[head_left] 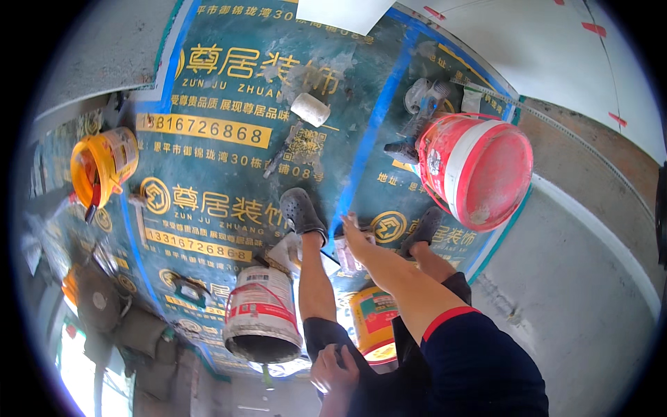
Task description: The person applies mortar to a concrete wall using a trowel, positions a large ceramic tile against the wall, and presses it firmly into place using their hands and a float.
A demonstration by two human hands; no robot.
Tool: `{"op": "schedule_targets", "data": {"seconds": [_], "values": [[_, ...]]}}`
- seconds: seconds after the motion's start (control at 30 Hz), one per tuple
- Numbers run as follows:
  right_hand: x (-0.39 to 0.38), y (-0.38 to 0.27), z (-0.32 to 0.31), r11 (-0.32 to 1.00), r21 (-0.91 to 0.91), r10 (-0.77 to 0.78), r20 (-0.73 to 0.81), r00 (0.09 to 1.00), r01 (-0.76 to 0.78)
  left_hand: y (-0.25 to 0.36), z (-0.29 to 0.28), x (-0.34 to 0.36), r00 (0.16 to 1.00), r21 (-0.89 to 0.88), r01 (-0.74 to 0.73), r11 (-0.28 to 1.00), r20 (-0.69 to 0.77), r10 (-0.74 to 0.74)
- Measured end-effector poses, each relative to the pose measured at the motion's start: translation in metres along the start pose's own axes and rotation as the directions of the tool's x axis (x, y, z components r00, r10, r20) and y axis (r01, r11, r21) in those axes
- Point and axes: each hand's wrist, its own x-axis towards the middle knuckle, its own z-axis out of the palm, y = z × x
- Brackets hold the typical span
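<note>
My right arm, in a dark sleeve with red trim, reaches down between my feet. My right hand is at a small pale pinkish container on the floor; its fingers are too small and partly hidden to read. Beside it lies a flat white plate or blade, partly behind my leg. My left hand rests by my thigh with fingers curled around something dark that I cannot make out. Grey clogs are on my feet. A white bucket and a yellow-orange bucket stand near my legs.
Green printed floor covering with blue tape spreads around me. A red bucket stands at the right beside a power tool. A paint roller lies ahead. At the left, a yellow bucket holds a red-handled tool.
</note>
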Motion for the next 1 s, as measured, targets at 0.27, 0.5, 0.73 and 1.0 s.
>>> {"op": "schedule_targets", "data": {"seconds": [0.27, 0.5, 0.73, 1.0], "values": [[-0.181, 0.024, -0.163, 0.029, -0.856, -0.411, 0.461, 0.787, 0.517, 0.005, -0.024, 0.047, 0.986, -0.066, -0.155, 0.986, 0.053, 0.158], [-0.43, -0.025, -0.346, 0.649, -0.699, -0.304, 0.125, 0.945, 0.301, 0.019, -0.031, 0.098, 0.9, -0.245, -0.399, 0.884, 0.077, 0.428], [-0.566, 0.011, -0.413, 0.4, -0.444, -0.877, -0.44, 0.193, 0.802, 0.216, -0.245, 0.164, 0.807, -0.245, -0.584, 0.774, -0.277, 0.521], [-0.649, -0.109, -0.551, -0.337, 0.318, -0.575, -0.815, 0.074, 0.886, 0.597, -0.561, 0.083, -0.325, 0.381, -0.924, 0.013, -0.806, 0.495]]}}
